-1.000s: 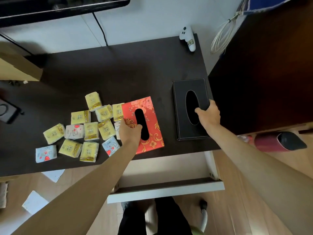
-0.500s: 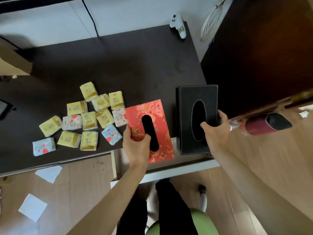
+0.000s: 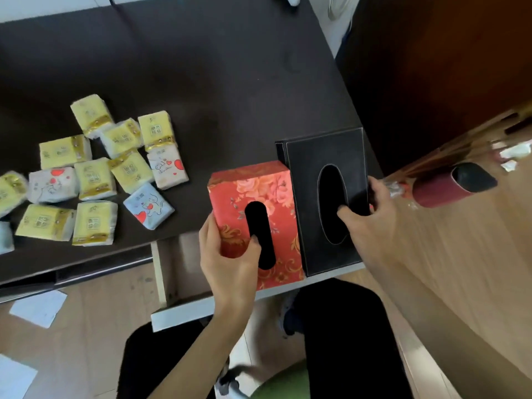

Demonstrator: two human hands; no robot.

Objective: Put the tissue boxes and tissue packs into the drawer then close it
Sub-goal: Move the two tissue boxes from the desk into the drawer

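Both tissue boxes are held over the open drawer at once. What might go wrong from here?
The red box and black box are side by side and touching; lowered together, they may jam against the drawer walls. Each hand, left hand and right hand, grips only one end, so a box might tip.

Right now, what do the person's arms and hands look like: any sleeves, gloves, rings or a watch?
Both forearms are bare up to the frame edge, with no sleeve in view. The left hand and the right hand wear no gloves, and no ring, watch or bracelet shows on the visible fingers or wrists. Dark trousers cover the legs below.
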